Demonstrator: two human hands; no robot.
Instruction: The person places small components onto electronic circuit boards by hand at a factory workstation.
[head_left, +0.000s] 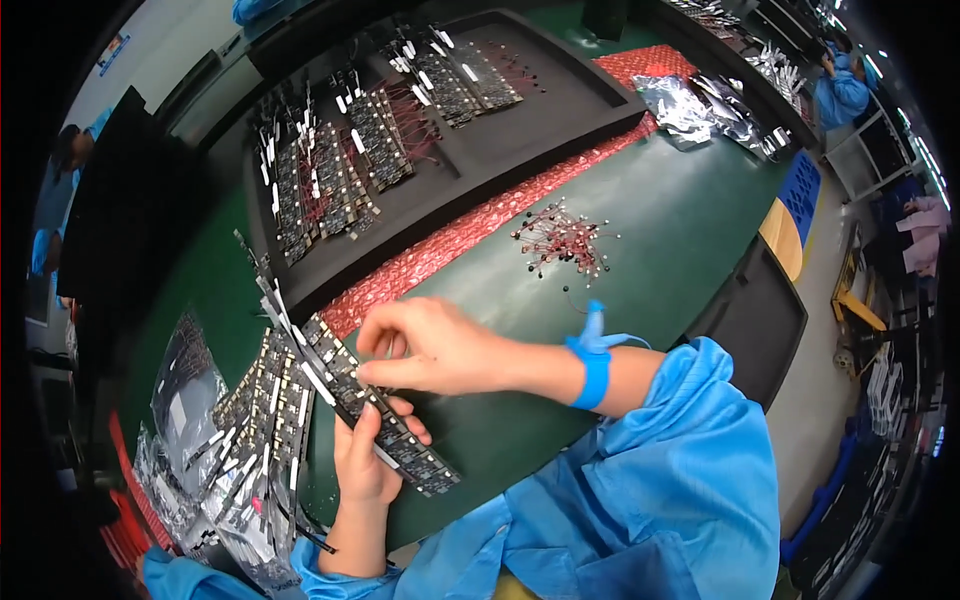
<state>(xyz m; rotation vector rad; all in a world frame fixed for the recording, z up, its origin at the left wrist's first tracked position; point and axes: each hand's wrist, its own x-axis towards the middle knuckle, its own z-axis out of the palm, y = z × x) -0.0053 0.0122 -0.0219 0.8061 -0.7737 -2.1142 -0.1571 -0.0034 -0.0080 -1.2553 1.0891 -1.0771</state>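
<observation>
My left hand point(362, 462) grips a long, narrow circuit board point(412, 452) from below, thumb on top, fingers coming round the far edge. The board slants up toward the left, with black and white flat cables point(315, 378) along it. Just over the board's upper part, my right hand point(440, 345) is closed in a pinch, thumb and curled forefinger near the board's surface. Whatever lies between those fingertips is too small or hidden. A blue wrist strap point(592, 375) circles my right wrist. Past it lies a loose heap of small red-and-black wire leads point(565, 245) on the green table.
A black foam tray point(535, 135) with rows of boards stands at the back, edged by red bubble wrap point(400, 275). More boards point(262, 405) overlap at left beside clear bags point(185, 385). Silvery bags point(685, 110) lie far right. A dark case point(760, 320) sits right.
</observation>
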